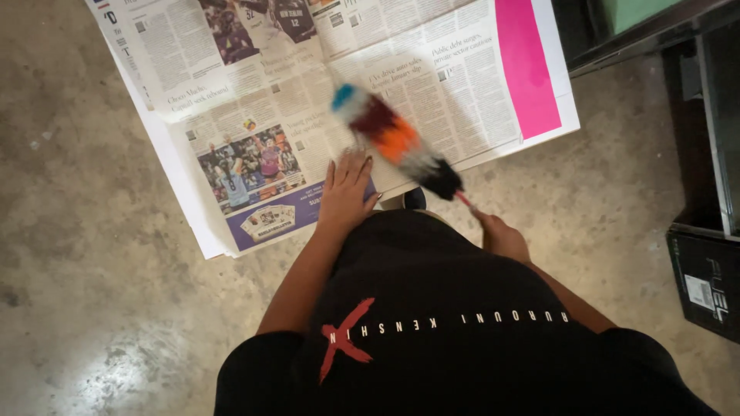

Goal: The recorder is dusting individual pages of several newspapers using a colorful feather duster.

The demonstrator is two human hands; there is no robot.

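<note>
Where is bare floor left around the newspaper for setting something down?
Bare concrete floor lies left of the newspaper, and more between its pink sheet and the black box. Crowded at the near edge: left hand, right hand, feather duster.

Mottled concrete floor (92,293) (glossy), dark cabinet (717,139)

The person wears a black short-sleeved T-shirt (432,323) with a red crossed mark and a line of small white lettering (seen upside down from above); forearms and hands are bare.
</note>
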